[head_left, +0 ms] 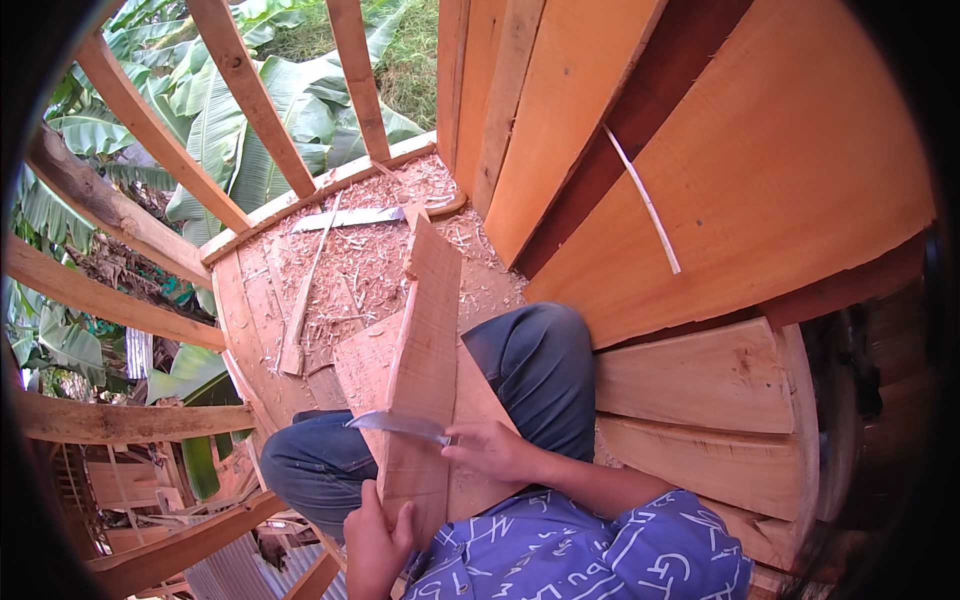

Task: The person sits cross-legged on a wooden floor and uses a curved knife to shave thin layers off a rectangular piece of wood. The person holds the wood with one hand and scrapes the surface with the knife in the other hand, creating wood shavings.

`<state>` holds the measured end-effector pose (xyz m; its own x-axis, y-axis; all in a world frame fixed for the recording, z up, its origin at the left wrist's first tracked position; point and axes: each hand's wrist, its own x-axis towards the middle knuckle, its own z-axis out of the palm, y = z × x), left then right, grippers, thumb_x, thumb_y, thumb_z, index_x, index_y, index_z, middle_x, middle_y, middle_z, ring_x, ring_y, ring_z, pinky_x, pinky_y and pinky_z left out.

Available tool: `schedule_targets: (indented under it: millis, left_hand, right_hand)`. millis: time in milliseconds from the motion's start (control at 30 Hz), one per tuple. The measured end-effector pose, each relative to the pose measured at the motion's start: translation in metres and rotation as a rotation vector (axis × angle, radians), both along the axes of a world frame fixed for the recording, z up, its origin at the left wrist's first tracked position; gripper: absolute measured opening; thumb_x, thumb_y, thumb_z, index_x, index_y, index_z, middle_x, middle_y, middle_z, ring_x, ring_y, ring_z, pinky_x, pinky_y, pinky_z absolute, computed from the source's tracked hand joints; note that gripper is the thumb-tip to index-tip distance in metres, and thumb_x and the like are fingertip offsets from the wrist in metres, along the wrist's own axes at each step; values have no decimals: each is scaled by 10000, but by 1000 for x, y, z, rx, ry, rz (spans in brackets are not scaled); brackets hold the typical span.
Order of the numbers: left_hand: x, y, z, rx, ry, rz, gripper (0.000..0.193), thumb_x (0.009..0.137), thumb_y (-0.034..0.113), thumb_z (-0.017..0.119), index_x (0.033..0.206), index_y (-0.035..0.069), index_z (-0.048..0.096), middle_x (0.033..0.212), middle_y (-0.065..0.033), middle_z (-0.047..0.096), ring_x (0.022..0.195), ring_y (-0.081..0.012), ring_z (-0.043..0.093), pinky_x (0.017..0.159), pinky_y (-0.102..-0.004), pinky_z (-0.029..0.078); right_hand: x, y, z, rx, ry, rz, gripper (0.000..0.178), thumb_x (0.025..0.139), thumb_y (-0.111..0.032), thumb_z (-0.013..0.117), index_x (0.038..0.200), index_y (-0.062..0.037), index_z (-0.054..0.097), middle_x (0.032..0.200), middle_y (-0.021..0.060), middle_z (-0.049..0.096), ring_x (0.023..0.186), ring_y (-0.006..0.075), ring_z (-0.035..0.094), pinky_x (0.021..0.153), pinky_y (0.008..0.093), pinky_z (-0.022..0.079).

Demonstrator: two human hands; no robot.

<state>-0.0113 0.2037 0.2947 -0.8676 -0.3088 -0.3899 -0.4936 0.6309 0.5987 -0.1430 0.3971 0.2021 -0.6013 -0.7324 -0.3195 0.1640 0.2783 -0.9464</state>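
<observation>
My right hand (492,452) is closed round the handle of a knife (400,425) with a broad, slightly curved blade. That blade lies across a long wooden board (428,310), pointing left. My left hand (380,528) grips the near left edge of this board, thumb on one side and fingers partly hidden. The board is tilted up on its edge and notched near its far end. Under it, a flat wooden piece (365,355) rests across my lap, between my jeans-clad knees.
Shavings (385,255) cover the floor ahead, with a long metal blade (350,219) and a thin wooden strip (312,290) among them. Wooden rails (140,422) stand along the left. Large orange-brown panels (740,170) lean at the right, a thin pale sliver (645,200) on one.
</observation>
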Motion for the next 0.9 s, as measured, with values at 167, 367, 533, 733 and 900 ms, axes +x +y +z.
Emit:
schedule_targets:
  millis: [167,367,533,733,900]
  left_hand:
    - [-3,3,1,59,92,32,304,825,92,689,1006,-36,481,713,-265,641,649,-430,666,527,-438,489]
    - [0,2,-2,12,53,-19,336,847,164,690,1029,-26,481,662,-262,614,640,-463,634,562,-510,483]
    - [3,-1,4,-25,-2,-57,365,857,172,695,1068,-31,476,666,-276,614,669,-471,640,572,-507,489]
    - [8,0,7,0,-73,-6,352,851,157,699,1053,-32,482,683,-284,620,673,-481,635,582,-516,493]
    - [0,1,9,12,-56,-19,345,847,145,700,1049,-36,486,694,-288,625,687,-479,641,587,-514,498]
  right_hand:
    - [-18,2,11,55,-248,-83,409,960,-335,657,1180,10,664,776,74,669,676,98,583,644,287,483]
    - [-7,-4,17,-87,-47,-193,251,998,-256,610,1037,-13,658,680,-7,592,573,45,516,518,224,417]
    - [-10,2,6,-135,91,-184,178,1010,-218,585,964,-48,606,613,-46,499,446,15,438,398,204,346]
    - [-34,5,1,-57,-348,-438,238,1036,-236,529,1002,-13,609,610,-41,513,426,28,424,381,220,346]
    - [-7,9,13,36,-242,-94,243,983,-227,633,1043,9,639,723,4,604,617,59,536,551,245,430]
